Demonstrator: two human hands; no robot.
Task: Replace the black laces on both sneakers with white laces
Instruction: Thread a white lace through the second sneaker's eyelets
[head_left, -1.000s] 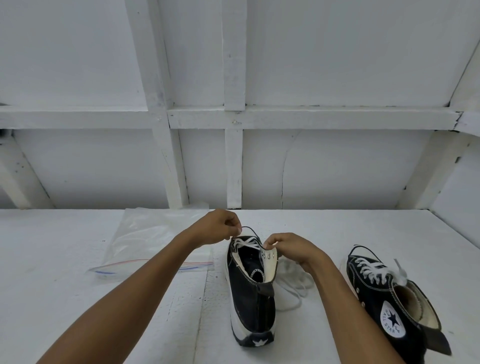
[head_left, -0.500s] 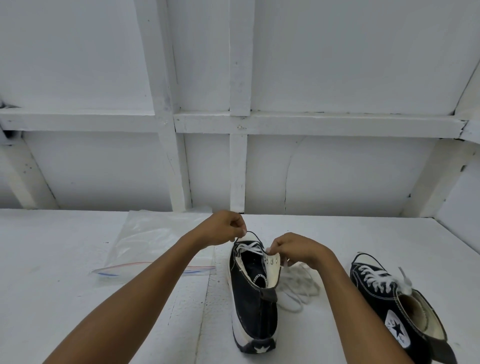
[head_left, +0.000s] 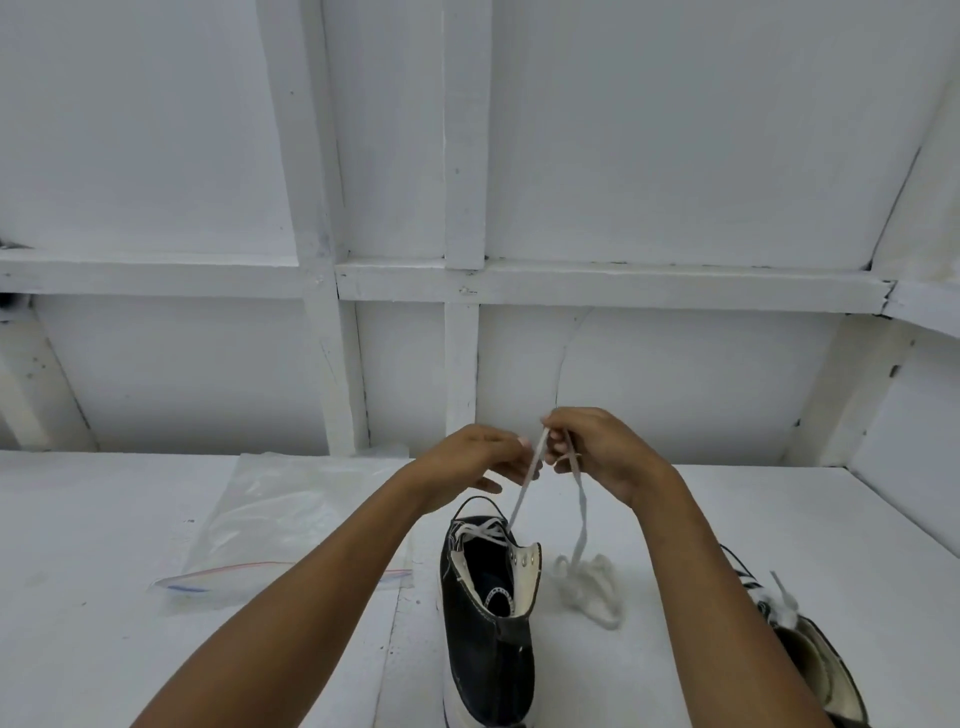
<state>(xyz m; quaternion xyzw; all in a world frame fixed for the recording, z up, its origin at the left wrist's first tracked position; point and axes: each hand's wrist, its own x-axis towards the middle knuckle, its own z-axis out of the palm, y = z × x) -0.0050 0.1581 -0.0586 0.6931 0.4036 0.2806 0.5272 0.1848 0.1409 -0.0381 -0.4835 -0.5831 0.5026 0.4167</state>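
Both hands have lifted off the sneaker (head_left: 488, 629) — my right hand (head_left: 597, 452) pinching the white lace (head_left: 523, 486), my left hand (head_left: 475, 462) gripping it just below — slack drawn through; sneaker at the near edge of the surface (head_left: 727, 519), top eyelets waiting.

Plain shed-like workroom, white-painted board wall (head_left: 675, 156), exposed timber framing (head_left: 623, 283), white-painted worktop (head_left: 104, 545)

Bright, even, soft light with faint shadows (wide-angle bending toward the edges), slightly soft focus throughout.
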